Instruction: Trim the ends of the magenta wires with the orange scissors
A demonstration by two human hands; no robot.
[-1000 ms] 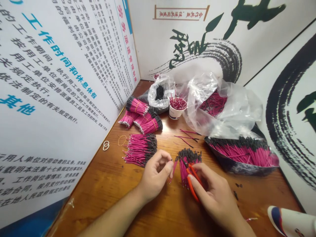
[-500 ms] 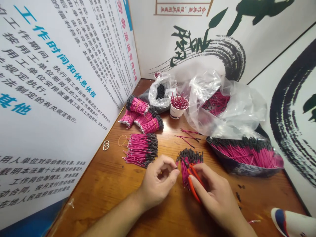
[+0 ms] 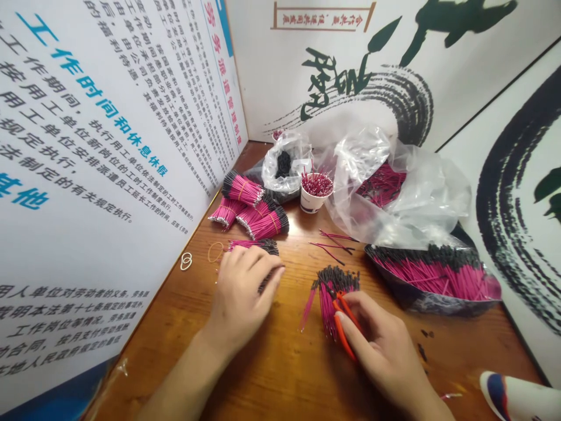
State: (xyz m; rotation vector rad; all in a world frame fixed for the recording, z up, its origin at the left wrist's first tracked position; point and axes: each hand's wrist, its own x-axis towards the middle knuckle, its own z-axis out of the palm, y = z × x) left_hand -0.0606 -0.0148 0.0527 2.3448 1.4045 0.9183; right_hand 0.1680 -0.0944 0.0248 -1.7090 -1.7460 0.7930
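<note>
My left hand [image 3: 245,292] reaches over a flat pile of pink wires with black ends [image 3: 252,244], covering most of it; its fingers are bent, and whatever lies under them is hidden. My right hand [image 3: 372,333] is closed around orange-handled pliers [image 3: 346,327]. The tips of the pliers rest over a smaller bunch of pink wires [image 3: 326,307] with black tops. A few wires lean out on that bunch's left side.
Banded wire bundles [image 3: 249,204] are stacked at the back left, beside a paper cup [image 3: 312,202] of wires. Clear plastic bags [image 3: 429,187] and a dark tray [image 3: 409,304] of wires stand right. Rubber bands [image 3: 186,261] lie left; a white cup [image 3: 521,394] lies front right.
My left hand has moved left, from beside the smaller bunch onto the flat pile. My right hand and the pliers have hardly moved. Loose wires now show at the smaller bunch's left side.
</note>
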